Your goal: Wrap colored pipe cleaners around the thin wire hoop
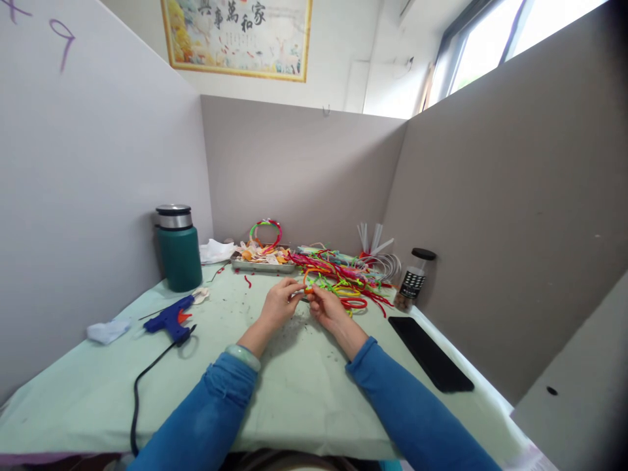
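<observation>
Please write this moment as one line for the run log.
right hand: pinching orange strand | left hand: fingertips close beside it, grip unclear | blue glue gun: lying left of hands | green bottle: upright

Table under pale green cloth point(314, 405), dark specks mid-surface. Left side: white wad point(108, 331), blue glue gun point(169, 319), teal bottle point(179, 258) upright. Far edge: shallow metal tray point(262, 267); beside it, tangled pile of coloured fuzzy stems point(338, 267). Right: dark-lidded clear jar point(413, 282), tilted in view; flat black slab point(429, 353) nearer.
</observation>
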Demonstrator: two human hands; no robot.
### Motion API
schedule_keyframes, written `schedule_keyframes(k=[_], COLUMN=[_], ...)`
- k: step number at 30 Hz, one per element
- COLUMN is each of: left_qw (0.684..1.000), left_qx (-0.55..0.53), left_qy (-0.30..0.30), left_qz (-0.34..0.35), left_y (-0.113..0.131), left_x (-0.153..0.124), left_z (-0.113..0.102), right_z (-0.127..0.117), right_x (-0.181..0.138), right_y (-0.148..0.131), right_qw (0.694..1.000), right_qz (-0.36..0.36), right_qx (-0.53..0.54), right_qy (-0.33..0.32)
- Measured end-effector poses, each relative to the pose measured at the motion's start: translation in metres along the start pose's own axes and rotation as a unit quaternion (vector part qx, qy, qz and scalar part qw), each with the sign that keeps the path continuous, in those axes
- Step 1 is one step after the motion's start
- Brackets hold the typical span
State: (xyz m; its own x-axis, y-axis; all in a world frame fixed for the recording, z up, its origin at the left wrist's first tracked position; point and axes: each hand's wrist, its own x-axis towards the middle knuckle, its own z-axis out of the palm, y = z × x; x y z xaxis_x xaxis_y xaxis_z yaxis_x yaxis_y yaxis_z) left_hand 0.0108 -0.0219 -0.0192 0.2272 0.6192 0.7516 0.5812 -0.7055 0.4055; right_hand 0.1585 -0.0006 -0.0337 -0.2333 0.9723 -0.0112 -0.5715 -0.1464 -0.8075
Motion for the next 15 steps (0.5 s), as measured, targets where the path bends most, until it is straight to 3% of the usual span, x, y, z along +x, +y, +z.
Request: schedule_keyframes(k=[8, 15], left_qw=[0.999, 0.992], left_qx=[0.023, 0.044], left_qy=[-0.029, -0.101], left_qz=[-0.016, -0.066], left_y=[-0.0041, -0.0025], left_x=[-0.0003, -0.0009], left_z=[0.0027, 0.0015], right_z=[-0.003, -0.0042], right_x=[-0.0002, -0.0006], right_y=[0.0001, 0.0009], right_qw=[0.997, 0.988], right_qz=[-0.046, -0.084], right_qx=[-0.056, -0.127], right_qy=[-0.005, -0.008])
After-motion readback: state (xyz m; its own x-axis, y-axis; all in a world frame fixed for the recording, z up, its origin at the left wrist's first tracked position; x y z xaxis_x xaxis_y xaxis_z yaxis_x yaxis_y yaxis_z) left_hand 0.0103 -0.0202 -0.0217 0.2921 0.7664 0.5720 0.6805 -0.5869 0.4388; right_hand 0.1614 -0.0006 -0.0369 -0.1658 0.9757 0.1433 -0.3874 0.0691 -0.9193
